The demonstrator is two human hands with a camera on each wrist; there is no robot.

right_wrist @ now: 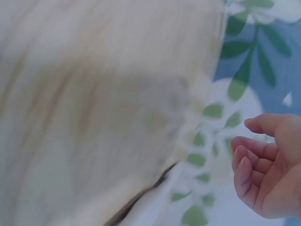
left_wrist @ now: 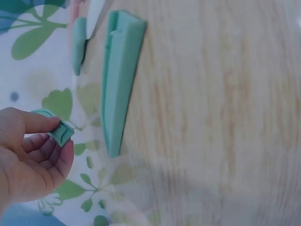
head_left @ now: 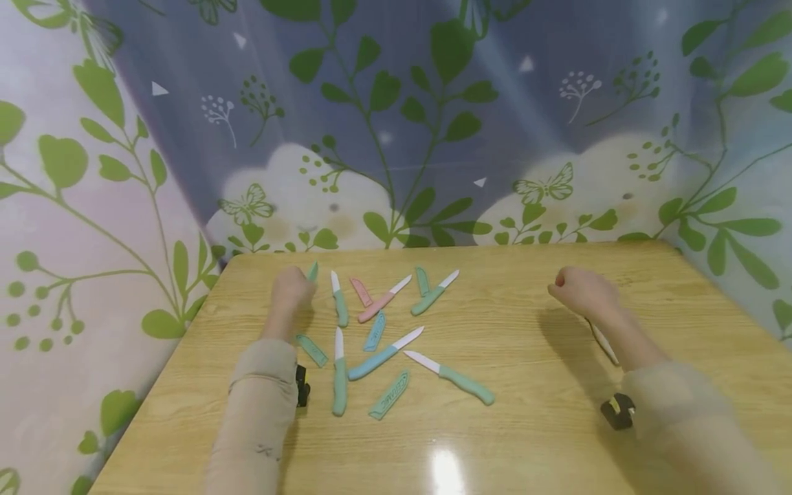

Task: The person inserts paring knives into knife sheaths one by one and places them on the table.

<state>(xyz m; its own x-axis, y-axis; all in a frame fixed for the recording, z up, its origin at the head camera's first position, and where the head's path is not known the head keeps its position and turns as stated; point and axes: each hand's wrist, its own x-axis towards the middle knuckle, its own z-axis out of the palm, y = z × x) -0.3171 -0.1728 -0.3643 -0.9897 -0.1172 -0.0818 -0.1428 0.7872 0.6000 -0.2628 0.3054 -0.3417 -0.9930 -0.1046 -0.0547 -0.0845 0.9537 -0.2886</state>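
At the table's far left, my left hand (head_left: 291,289) pinches a green blade sheath (left_wrist: 62,133) between thumb and fingers. Just right of it lies a green-handled knife (head_left: 341,308) with a white blade. A second green sheath (head_left: 312,350) rests on the table nearer to me, large in the left wrist view. My right hand (head_left: 584,292) hovers over the right side of the table, its fingers loosely curled around nothing. Beneath that forearm shows a slim white thing (head_left: 604,344) with a dark edge, partly hidden; its kind is unclear.
Mid-table lie a pink knife (head_left: 377,306), a blue knife (head_left: 374,363) and several more green knives. Among them are a pink sheath (head_left: 361,292), a blue sheath (head_left: 374,331) and other green sheaths. A leaf-patterned curtain (head_left: 396,124) hangs behind the wooden table (head_left: 520,440).
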